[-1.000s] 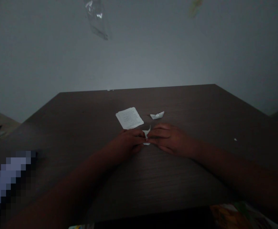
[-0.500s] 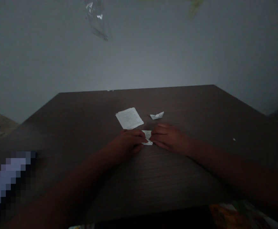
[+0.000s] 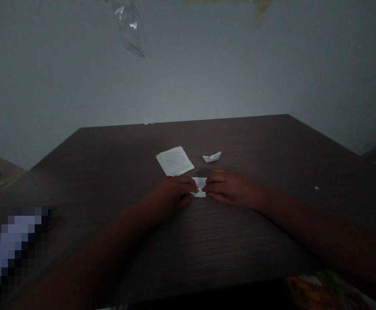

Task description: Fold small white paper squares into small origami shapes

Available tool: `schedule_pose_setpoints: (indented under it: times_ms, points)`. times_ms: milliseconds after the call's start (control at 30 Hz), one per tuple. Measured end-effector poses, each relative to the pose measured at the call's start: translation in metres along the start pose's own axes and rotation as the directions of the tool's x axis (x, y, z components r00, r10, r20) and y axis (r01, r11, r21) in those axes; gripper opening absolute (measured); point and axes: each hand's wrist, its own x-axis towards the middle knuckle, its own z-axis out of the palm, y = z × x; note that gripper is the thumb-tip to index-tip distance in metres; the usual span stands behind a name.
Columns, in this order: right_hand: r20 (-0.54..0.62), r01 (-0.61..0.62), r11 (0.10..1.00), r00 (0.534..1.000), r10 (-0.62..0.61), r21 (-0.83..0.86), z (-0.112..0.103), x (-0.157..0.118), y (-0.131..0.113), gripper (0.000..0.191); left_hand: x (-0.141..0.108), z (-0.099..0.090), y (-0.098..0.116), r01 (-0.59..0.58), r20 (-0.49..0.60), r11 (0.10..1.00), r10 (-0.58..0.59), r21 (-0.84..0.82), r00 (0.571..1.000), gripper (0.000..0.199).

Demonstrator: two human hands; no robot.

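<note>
A small piece of folded printed paper point(image 3: 200, 182) lies on the dark table between my hands. My left hand point(image 3: 178, 191) is closed on its left side, fingertips near the fold. From the right, my right hand point(image 3: 225, 187) pinches the other side, its fingers together. The paper's ends are hidden under the fingers. Just behind my left hand lies a stack of printed paper sheets point(image 3: 175, 161). A small folded paper boat point(image 3: 212, 157) rests behind my right hand, touching neither hand.
The dark wooden table point(image 3: 255, 142) meets a grey wall at its back edge. A pixelated, blurred-out object point(image 3: 10, 245) lies at the left. One tiny white scrap point(image 3: 316, 187) is at the right. Clear plastic point(image 3: 131, 30) hangs on the wall.
The fingers of my right hand have shifted slightly on the folded paper. Both hands stay in nearly the same place; the view has tilted a little.
</note>
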Motion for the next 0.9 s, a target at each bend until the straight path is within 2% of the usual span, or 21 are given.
schedule_pose_setpoints:
  times_ms: [133,333,467,600,733,900]
  points:
    - [-0.016,0.027,0.998,0.999,-0.028,-0.063,0.003,0.003,-0.001,0.029,0.0,0.003,-0.003,-0.025,-0.037,0.999,0.024,-0.02,0.999,0.032]
    - [-0.033,-0.006,0.995,0.999,0.003,-0.102,0.002,0.003,-0.004,0.025,0.0,0.003,-0.002,-0.031,-0.051,0.999,0.029,-0.041,0.998,0.03]
    - [-0.138,0.034,0.999,0.99,-0.032,0.014,0.007,0.001,0.002,0.018,-0.001,0.003,-0.004,-0.053,-0.056,0.997,0.05,-0.055,0.997,0.028]
    - [-0.17,0.046,0.984,0.985,-0.016,0.174,0.008,0.002,0.006,0.013,-0.001,0.005,-0.007,-0.057,-0.063,0.996,0.053,-0.064,0.997,0.028]
    - [-0.168,-0.028,0.964,0.983,0.075,0.264,0.003,0.003,0.004,0.013,0.0,0.007,-0.007,-0.077,-0.07,0.995,0.073,-0.063,0.995,0.028]
    - [-0.165,-0.094,0.954,0.976,0.145,0.285,0.003,0.003,0.003,0.014,0.002,0.005,-0.005,-0.113,-0.066,0.993,0.111,-0.038,0.992,0.027]
